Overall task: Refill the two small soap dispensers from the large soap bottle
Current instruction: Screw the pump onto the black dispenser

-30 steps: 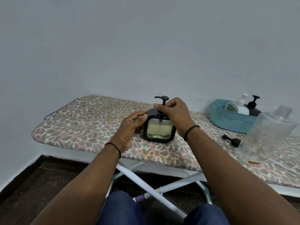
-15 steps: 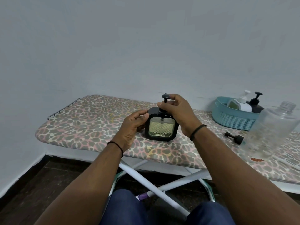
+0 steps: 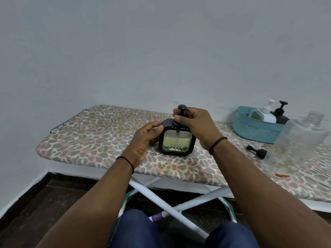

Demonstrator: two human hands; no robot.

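On the board, near its front edge: the square soap dispenser (image 3: 177,140) stands upright, a black frame with rounded corners around a clear, diamond-textured window showing pale yellow liquid.
Pump head: black pump (image 3: 181,111) sits in the dispenser's neck, its spout partly hidden by fingers.
Right hand: the right hand (image 3: 195,125) curls its fingers and thumb round the pump collar at the top.
Left hand: the left hand (image 3: 146,138) grips the dispenser's left side, thumb at the upper corner, fingers bent behind.
Large bottle: a clear plastic soap bottle (image 3: 295,145) stands uncapped to the right, well apart from the dispenser, threaded neck bare, nearly drained.
Loose cap: a black cap (image 3: 257,151) lies on its side just left of that bottle.
Basket: a teal perforated basket (image 3: 256,130) against the wall holds a white pump bottle (image 3: 264,114) and a dark pump bottle (image 3: 279,115).
Surface: ironing board (image 3: 93,138) with padded leopard-print cover, rounded left end, wire rail at the far left corner.
Open room: bare cover stretches left of the hands to the board's end.
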